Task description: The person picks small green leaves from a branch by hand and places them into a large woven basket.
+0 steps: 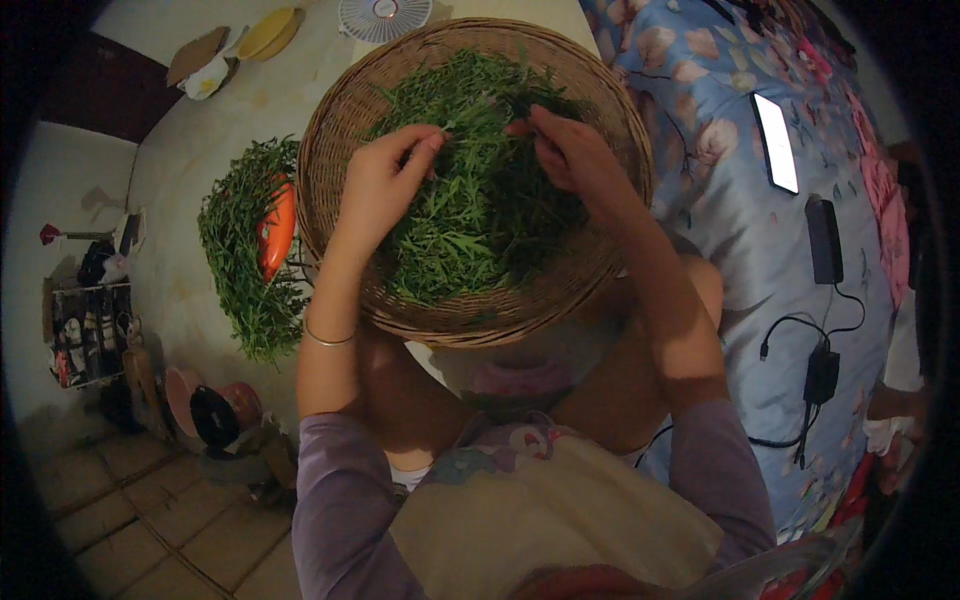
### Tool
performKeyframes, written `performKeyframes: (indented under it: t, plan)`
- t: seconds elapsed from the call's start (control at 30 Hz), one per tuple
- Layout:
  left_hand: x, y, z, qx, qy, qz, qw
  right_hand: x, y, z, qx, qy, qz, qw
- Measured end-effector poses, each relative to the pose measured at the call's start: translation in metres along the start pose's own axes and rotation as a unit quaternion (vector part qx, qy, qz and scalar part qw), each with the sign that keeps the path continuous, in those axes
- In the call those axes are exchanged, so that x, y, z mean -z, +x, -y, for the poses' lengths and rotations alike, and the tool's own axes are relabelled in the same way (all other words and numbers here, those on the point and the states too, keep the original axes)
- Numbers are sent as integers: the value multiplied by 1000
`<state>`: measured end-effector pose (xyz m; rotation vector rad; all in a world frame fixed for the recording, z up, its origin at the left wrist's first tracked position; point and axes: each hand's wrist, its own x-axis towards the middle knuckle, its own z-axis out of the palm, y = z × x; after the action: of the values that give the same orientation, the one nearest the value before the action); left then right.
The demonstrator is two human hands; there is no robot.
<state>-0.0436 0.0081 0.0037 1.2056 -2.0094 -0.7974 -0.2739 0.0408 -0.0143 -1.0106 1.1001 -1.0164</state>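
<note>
A round wicker basket point(592, 259) tilts in front of me, above my knees, with a heap of feathery leafy greens point(450, 247) inside. Over the left side of the heap, my left hand point(394, 176) pinches a pale stem between thumb and forefinger. My right hand point(566, 154) is over the right side, its fingertips closed together on dark leafy greens. Shadow partly hides what lies under the right fingers. Outside the basket's left rim, more long-stemmed greens point(244, 247) lie around a curved orange plastic piece point(279, 229).
A bed with a blue floral sheet point(720, 247) is on my right. On it lie a phone with a lit screen point(776, 144), a black power bank-like block point(824, 240) and an adapter with cables point(822, 375). A fan point(385, 16) stands beyond the basket; a shoe rack point(90, 337) is far left.
</note>
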Motion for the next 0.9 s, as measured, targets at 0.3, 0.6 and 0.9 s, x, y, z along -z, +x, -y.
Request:
performKeyframes:
  t: [0.3,0.6,0.9]
  plan:
    - [-6,-2,-4,-18,16,6,1000,6,-1,-4,-3,24,5,1000]
    - [-8,-2,-6,-26,-9,19,999,3,-1,-6,11,22,-33,999]
    - [-4,-2,1,-9,-23,5,1000,-9,2,-11,-11,-123,-26,992]
